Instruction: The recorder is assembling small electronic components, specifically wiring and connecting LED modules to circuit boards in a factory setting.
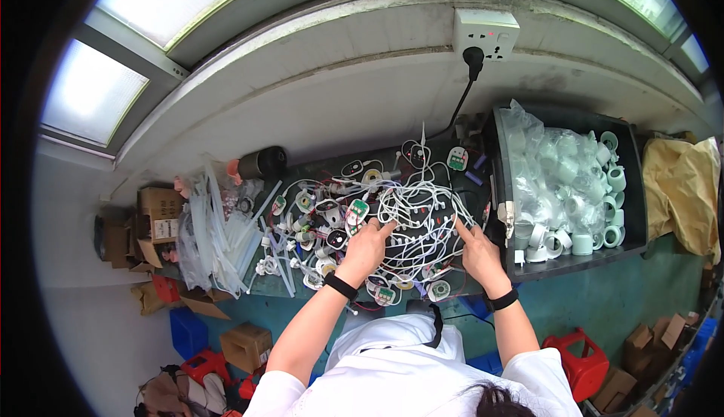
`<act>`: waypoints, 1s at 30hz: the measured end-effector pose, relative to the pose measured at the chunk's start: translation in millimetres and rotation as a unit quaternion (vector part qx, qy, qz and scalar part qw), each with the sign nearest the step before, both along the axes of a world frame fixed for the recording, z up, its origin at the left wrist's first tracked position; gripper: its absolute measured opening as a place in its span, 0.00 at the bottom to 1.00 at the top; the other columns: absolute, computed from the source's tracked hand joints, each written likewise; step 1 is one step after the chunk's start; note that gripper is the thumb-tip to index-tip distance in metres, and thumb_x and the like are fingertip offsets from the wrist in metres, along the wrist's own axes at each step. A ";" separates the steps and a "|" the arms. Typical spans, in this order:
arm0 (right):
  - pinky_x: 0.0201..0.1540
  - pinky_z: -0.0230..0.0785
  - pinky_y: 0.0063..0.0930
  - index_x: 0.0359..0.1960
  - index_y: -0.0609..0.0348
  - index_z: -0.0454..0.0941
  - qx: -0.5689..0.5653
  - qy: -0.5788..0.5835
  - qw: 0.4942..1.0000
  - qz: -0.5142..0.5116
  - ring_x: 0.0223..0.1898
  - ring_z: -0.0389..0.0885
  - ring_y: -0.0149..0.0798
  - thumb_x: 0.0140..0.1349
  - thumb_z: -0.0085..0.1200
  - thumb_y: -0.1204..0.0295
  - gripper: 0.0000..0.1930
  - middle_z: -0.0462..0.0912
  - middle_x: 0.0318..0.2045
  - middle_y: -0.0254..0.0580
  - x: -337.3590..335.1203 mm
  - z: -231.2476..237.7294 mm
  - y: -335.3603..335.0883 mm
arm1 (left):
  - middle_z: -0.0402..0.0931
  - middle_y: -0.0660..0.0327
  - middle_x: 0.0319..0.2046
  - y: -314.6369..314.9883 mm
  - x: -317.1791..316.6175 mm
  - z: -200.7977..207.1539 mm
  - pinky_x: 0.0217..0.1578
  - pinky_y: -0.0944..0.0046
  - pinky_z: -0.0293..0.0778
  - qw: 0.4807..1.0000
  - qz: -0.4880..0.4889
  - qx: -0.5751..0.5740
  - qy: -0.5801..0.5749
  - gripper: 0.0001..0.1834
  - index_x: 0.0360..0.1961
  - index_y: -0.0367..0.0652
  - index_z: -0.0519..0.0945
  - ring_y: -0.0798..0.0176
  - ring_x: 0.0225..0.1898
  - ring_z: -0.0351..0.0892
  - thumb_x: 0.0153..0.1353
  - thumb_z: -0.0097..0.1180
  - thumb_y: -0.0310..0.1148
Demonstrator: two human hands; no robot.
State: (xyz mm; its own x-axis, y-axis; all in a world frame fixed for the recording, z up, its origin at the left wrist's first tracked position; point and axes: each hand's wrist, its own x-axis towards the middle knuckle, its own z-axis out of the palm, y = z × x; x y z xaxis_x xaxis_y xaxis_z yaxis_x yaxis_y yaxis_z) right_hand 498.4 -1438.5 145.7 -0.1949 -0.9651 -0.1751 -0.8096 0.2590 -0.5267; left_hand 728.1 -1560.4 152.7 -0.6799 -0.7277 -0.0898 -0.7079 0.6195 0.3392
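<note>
A tangle of thin white cables covers the middle of the bench, over a black block with several white plugs along it. At the tangle's left side is my left hand, its fingers bent onto the cables by the block's left end. My right hand is closed on cables at the right side, a fingertip near the block's right end. Some fingertips are hidden. Beside my left hand lies a small device with a green circuit board; several similar opened devices with wires are strewn around.
At right, a black crate holds white plastic rings and clear bags. Translucent tubes and cardboard boxes are at left. A black plug sits in the wall socket. A red stool stands on the floor behind right.
</note>
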 end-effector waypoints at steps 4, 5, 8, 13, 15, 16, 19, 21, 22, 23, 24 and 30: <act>0.35 0.70 0.43 0.58 0.58 0.64 -0.062 -0.022 0.997 -0.039 0.36 0.76 0.53 0.51 0.45 0.82 0.28 0.71 0.34 0.49 4.9 8.8 8.0 | 0.71 0.54 0.33 6.4 5.2 9.9 0.31 0.53 0.74 0.999 0.023 0.018 0.041 0.19 0.50 0.48 0.73 0.48 0.32 0.76 0.56 0.48 0.24; 0.35 0.70 0.43 0.58 0.58 0.64 -0.064 -0.022 0.997 -0.038 0.36 0.76 0.53 0.51 0.45 0.82 0.28 0.71 0.34 0.49 5.4 8.5 12.1 | 0.71 0.54 0.33 9.4 8.9 12.0 0.31 0.53 0.74 0.997 0.037 0.016 0.071 0.19 0.50 0.47 0.73 0.48 0.33 0.76 0.56 0.49 0.25; 0.33 0.69 0.43 0.44 0.61 0.74 -0.125 -0.071 0.987 -0.074 0.33 0.76 0.53 0.51 0.48 0.81 0.16 0.72 0.32 0.48 7.4 9.8 24.8 | 0.72 0.54 0.36 18.7 25.2 18.2 0.33 0.54 0.74 0.995 0.056 0.012 0.076 0.17 0.48 0.46 0.74 0.49 0.35 0.76 0.55 0.50 0.26; 0.32 0.70 0.43 0.38 0.59 0.76 -0.130 -0.064 0.987 -0.072 0.30 0.77 0.52 0.52 0.50 0.79 0.11 0.73 0.29 0.46 15.7 15.3 43.8 | 0.73 0.54 0.37 42.2 52.7 23.7 0.35 0.53 0.74 0.993 0.094 0.058 0.039 0.13 0.44 0.45 0.76 0.49 0.37 0.76 0.56 0.52 0.30; 0.32 0.71 0.41 0.36 0.59 0.77 -0.082 -0.067 0.993 -0.058 0.31 0.78 0.52 0.52 0.51 0.77 0.08 0.74 0.29 0.46 16.9 17.5 53.1 | 0.73 0.54 0.36 52.8 61.1 25.9 0.35 0.53 0.74 0.993 0.098 0.057 0.041 0.13 0.44 0.45 0.76 0.48 0.37 0.76 0.56 0.52 0.30; 0.33 0.72 0.40 0.33 0.59 0.78 -0.079 -0.046 0.994 -0.055 0.32 0.78 0.51 0.52 0.53 0.75 0.06 0.76 0.29 0.45 17.5 13.7 59.7 | 0.73 0.53 0.36 57.9 63.5 27.0 0.35 0.52 0.74 0.992 0.104 0.058 0.042 0.13 0.43 0.45 0.77 0.48 0.36 0.76 0.56 0.52 0.30; 0.35 0.73 0.39 0.31 0.59 0.78 -0.006 -0.039 0.998 -0.046 0.32 0.79 0.51 0.52 0.53 0.73 0.06 0.78 0.29 0.45 15.6 7.1 80.4 | 0.74 0.53 0.35 70.6 67.0 30.8 0.34 0.52 0.74 0.993 0.099 0.062 0.026 0.13 0.43 0.45 0.77 0.48 0.35 0.77 0.56 0.53 0.31; 0.35 0.73 0.40 0.31 0.59 0.78 -0.004 -0.021 0.998 -0.052 0.32 0.79 0.50 0.52 0.53 0.73 0.06 0.78 0.29 0.46 13.3 0.8 94.7 | 0.74 0.54 0.35 74.3 64.4 32.7 0.34 0.52 0.74 0.992 0.093 0.077 0.016 0.12 0.42 0.45 0.77 0.48 0.35 0.77 0.56 0.52 0.31; 0.35 0.73 0.40 0.30 0.60 0.78 -0.002 -0.005 0.999 -0.052 0.32 0.79 0.50 0.52 0.54 0.72 0.06 0.79 0.28 0.46 13.5 -0.9 102.3 | 0.75 0.54 0.35 76.2 64.3 32.4 0.34 0.53 0.74 0.993 0.080 0.086 0.007 0.12 0.42 0.45 0.77 0.48 0.35 0.77 0.56 0.53 0.31; 0.35 0.73 0.40 0.30 0.60 0.78 -0.004 -0.003 0.998 -0.061 0.32 0.79 0.50 0.52 0.54 0.72 0.06 0.79 0.28 0.46 14.7 -0.7 109.1 | 0.75 0.54 0.35 78.4 64.6 31.6 0.34 0.53 0.74 0.993 0.065 0.095 -0.002 0.12 0.42 0.45 0.77 0.48 0.35 0.77 0.56 0.53 0.31; 0.36 0.73 0.40 0.30 0.60 0.79 0.018 0.007 0.997 -0.068 0.32 0.80 0.50 0.52 0.54 0.72 0.07 0.79 0.29 0.46 16.2 -0.1 115.2 | 0.75 0.54 0.36 79.0 63.8 29.5 0.34 0.53 0.74 0.994 0.052 0.100 0.016 0.12 0.42 0.45 0.77 0.47 0.34 0.78 0.55 0.53 0.31; 0.38 0.73 0.40 0.32 0.60 0.80 0.071 0.016 0.989 -0.127 0.36 0.80 0.50 0.50 0.55 0.70 0.09 0.81 0.32 0.49 45.4 -1.1 148.5 | 0.75 0.53 0.35 86.9 67.7 35.0 0.35 0.53 0.74 0.993 -0.011 0.114 0.011 0.14 0.43 0.44 0.77 0.47 0.35 0.78 0.55 0.54 0.32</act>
State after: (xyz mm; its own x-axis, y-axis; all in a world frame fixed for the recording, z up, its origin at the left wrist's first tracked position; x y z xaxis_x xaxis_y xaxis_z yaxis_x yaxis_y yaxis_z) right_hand 543.8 -1290.1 144.6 -0.4358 -0.8506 -0.2942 -0.7247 0.5255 -0.4457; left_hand 795.8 -1473.5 187.7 -0.6997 -0.6744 -0.2356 -0.6853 0.5404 0.4883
